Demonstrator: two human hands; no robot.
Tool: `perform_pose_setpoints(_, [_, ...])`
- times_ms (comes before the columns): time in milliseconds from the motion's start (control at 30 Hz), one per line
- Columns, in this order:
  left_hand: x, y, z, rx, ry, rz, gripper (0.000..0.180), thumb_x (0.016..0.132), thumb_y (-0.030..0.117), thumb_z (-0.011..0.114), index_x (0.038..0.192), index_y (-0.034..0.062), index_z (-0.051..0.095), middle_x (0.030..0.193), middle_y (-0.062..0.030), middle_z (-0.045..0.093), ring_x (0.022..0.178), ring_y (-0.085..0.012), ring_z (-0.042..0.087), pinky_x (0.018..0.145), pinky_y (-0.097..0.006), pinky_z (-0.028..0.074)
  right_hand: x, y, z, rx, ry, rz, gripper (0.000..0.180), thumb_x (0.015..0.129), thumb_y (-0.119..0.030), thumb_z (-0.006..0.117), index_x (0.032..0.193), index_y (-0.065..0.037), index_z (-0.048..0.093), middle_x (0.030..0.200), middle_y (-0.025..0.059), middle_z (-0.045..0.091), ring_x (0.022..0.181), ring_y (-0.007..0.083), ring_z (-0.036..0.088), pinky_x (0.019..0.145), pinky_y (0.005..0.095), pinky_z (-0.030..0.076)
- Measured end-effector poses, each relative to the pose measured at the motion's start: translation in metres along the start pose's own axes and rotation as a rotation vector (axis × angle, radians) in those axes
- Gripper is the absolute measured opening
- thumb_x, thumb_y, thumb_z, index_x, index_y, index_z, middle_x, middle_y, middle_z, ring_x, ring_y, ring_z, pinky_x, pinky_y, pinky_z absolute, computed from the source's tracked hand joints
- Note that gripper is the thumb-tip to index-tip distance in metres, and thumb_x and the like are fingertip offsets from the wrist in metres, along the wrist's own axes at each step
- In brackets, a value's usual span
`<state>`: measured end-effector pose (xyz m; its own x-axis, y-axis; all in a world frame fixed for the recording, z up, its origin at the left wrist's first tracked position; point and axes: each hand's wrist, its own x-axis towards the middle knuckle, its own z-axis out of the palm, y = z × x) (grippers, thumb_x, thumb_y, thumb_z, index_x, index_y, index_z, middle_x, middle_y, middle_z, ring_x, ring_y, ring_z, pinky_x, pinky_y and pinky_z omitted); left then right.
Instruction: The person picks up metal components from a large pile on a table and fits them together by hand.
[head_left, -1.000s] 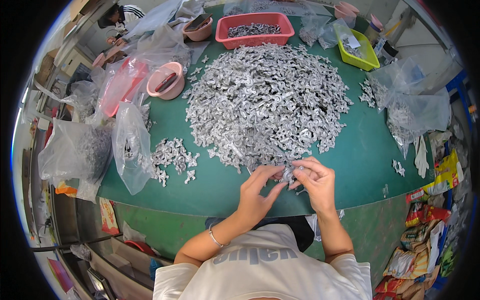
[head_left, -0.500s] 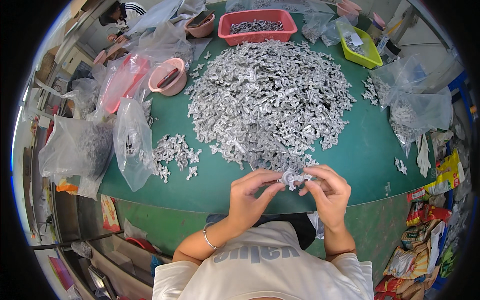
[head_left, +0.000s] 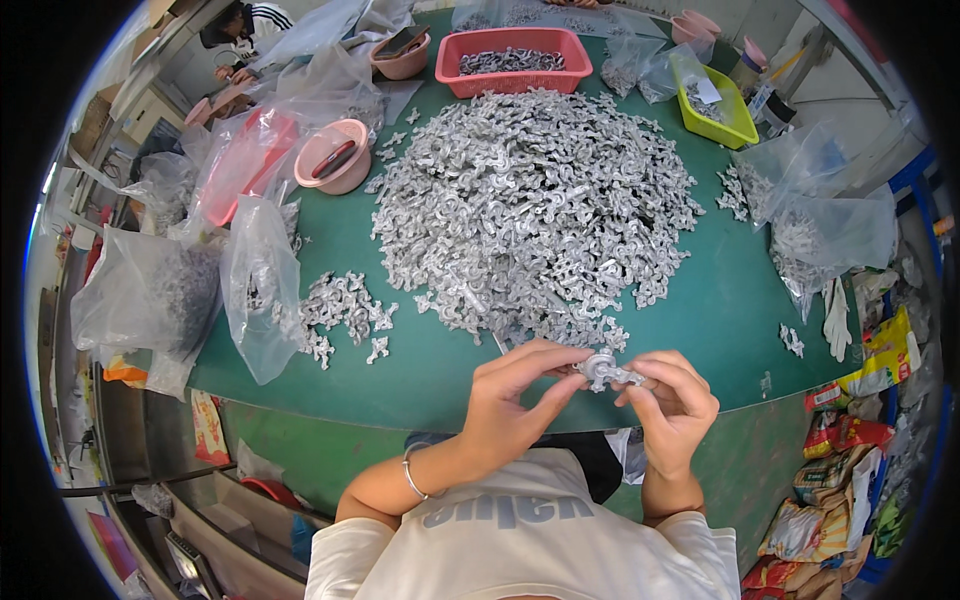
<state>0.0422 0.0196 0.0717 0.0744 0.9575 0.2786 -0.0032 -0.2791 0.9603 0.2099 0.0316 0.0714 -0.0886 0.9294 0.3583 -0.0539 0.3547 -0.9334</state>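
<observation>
Between my two hands, above the table's near edge, is a small silver-grey metal casting [head_left: 603, 371] with a round end and short arms. The thumb and fingers of my left hand [head_left: 522, 392] pinch its round end. At the other end, my right hand [head_left: 668, 402] grips an arm of it between thumb and fingertips. Just beyond my hands rises a large heap of similar metal castings [head_left: 535, 205] on the green table [head_left: 430, 385]. A smaller cluster of castings [head_left: 342, 305] lies to the left of the heap.
A red basket [head_left: 513, 82] with metal parts stands behind the heap, a yellow-green basket [head_left: 738, 122] at the far right. On the left are a pink bowl [head_left: 345, 180] and plastic bags [head_left: 262, 290]. A white glove [head_left: 836, 318] lies at the right edge. Another person [head_left: 245, 35] sits far left.
Both hands have shifted slightly right and nearer to me in the picture, with the casting still held between them. The casting has turned a little. Hands appear at the table's far edge.
</observation>
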Motion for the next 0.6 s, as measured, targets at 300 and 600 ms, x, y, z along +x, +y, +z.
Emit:
perform_pose_setpoints(300, [0.0041, -0.0004, 0.0041, 0.018, -0.037, 0.104, 0.013, 0.076, -0.007, 0.056, 0.09, -0.008, 0.058, 0.083, -0.0138, 0.059, 0.072, -0.0169, 0.057, 0.064, -0.026, 0.046, -0.0023, -0.0022, -0.0031, 0.046, 0.084, -0.02, 0.015, 0.069, 0.011, 0.06, 0.085, 0.008, 0.059, 0.082, 0.0168, 0.059, 0.067, 0.0174, 0.059, 0.055, 0.0238, 0.048])
perform_pose_setpoints(600, [0.0025, -0.0027, 0.0061, -0.074, -0.054, -0.019, 0.006, 0.083, 0.0, 0.051, 0.081, -0.0051, 0.053, 0.075, -0.0073, 0.054, 0.064, -0.0114, 0.05, 0.058, -0.022, 0.041, -0.0036, 0.0011, 0.0003, 0.156, 0.08, 0.028, 0.007, 0.079, 0.0, 0.057, 0.081, 0.007, 0.054, 0.075, 0.0156, 0.059, 0.061, 0.0155, 0.057, 0.051, 0.0225, 0.046])
